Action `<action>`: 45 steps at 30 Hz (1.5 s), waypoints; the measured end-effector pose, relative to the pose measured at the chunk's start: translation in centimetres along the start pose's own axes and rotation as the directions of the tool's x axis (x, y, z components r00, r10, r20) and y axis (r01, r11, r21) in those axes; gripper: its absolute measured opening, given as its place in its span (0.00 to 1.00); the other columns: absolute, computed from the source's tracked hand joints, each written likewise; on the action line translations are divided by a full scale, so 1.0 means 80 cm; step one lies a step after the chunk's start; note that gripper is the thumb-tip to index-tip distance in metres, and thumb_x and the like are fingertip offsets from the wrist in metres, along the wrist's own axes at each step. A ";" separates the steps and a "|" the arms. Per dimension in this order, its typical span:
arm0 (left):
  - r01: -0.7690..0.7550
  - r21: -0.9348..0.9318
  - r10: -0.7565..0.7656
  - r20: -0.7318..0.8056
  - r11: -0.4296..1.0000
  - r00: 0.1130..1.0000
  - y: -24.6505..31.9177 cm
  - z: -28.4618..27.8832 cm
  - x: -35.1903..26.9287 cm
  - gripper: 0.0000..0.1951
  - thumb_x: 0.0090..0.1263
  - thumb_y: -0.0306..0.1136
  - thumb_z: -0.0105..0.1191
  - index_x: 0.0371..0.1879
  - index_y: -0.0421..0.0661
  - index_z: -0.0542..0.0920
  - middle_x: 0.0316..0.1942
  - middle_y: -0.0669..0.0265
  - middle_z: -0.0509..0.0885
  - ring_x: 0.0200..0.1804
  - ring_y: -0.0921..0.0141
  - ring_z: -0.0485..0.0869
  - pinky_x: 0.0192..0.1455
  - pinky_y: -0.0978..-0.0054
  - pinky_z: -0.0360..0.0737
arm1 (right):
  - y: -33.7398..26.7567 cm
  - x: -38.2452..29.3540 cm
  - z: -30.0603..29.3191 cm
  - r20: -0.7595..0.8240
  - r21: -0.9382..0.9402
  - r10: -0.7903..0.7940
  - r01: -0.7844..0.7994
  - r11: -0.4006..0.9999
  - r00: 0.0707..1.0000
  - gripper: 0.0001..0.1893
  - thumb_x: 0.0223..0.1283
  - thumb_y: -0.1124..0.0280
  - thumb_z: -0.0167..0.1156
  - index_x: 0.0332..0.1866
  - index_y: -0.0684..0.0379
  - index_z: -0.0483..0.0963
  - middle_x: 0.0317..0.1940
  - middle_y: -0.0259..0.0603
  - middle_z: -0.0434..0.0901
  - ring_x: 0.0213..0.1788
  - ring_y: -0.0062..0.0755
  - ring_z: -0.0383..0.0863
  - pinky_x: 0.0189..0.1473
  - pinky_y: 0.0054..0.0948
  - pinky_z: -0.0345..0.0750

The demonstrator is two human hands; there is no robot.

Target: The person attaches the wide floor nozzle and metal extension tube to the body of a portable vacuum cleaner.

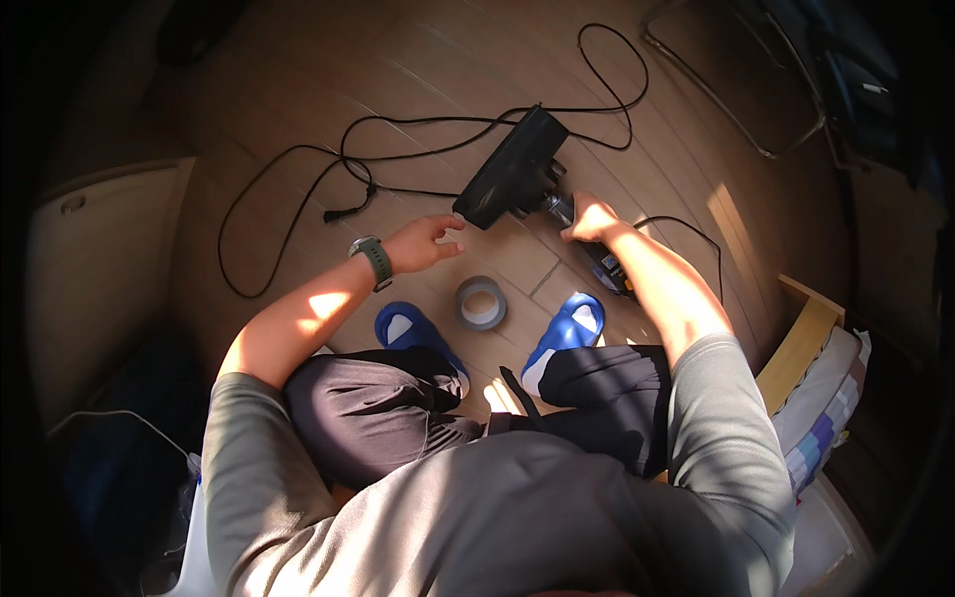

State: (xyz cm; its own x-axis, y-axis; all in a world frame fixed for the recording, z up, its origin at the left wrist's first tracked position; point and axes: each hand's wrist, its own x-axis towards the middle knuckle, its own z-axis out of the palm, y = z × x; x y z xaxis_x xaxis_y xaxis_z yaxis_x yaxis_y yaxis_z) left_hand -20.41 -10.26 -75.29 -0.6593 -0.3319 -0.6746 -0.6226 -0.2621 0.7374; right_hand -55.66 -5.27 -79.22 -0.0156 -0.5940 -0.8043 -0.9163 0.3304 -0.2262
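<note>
My right hand [592, 218] is wrapped around the neck of a corded stick vacuum cleaner [558, 209]. Its wide black floor head [513, 168] points away from me, tilted up to the right. The body [613, 270], with a label and a yellow part, lies partly hidden under my right forearm. Thumb and fingers apart, my left hand [427, 243] is at the near left corner of the floor head; whether the fingertips touch it, I cannot tell. On the floor between my blue slippers [406, 326] lies a roll of grey tape [480, 303].
A black power cord [418, 119] loops over the wood-look floor [418, 60], its plug [341, 216] at left. A metal chair frame [776, 153] stands upper right. A pale cabinet [112, 224] is at left. A wooden edge [802, 343] and patterned cushion [824, 410] are at right.
</note>
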 end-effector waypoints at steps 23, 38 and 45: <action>-0.162 0.827 0.416 -0.093 0.538 0.905 0.080 0.019 0.115 0.38 0.58 0.33 0.63 0.71 0.52 0.65 0.77 0.50 0.50 0.75 0.45 0.56 0.72 0.47 0.61 | 0.182 -0.158 0.015 0.512 -0.153 0.304 -0.263 0.953 0.804 0.51 0.34 0.42 0.78 0.62 0.67 0.70 0.52 0.57 0.81 0.55 0.50 0.81 0.56 0.36 0.78; 0.128 0.707 0.316 -0.460 0.695 0.830 0.041 0.049 0.180 0.50 0.51 0.33 0.69 0.76 0.66 0.55 0.79 0.55 0.44 0.73 0.42 0.58 0.65 0.41 0.66 | 0.237 -0.255 0.079 -0.075 0.174 0.158 -0.144 0.974 0.985 0.20 0.57 0.68 0.67 0.53 0.65 0.74 0.51 0.46 0.75 0.55 0.47 0.77 0.58 0.35 0.74; 0.245 0.712 0.205 -0.482 0.658 0.852 0.041 -0.020 0.167 0.51 0.52 0.27 0.66 0.76 0.70 0.54 0.80 0.58 0.44 0.73 0.45 0.60 0.64 0.41 0.65 | 0.180 -0.223 0.058 -0.071 0.294 0.203 -0.174 0.940 0.977 0.23 0.60 0.62 0.66 0.55 0.65 0.74 0.52 0.51 0.77 0.51 0.37 0.78 0.54 0.36 0.75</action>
State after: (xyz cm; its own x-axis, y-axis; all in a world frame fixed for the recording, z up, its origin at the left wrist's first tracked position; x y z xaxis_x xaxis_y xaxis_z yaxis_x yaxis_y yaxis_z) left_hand -30.59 -16.96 -81.84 -0.4860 -0.7736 -0.4067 -0.8712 0.3919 0.2957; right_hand -66.72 13.48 -70.72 -0.2295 -0.5653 -0.7923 -0.7409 0.6293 -0.2344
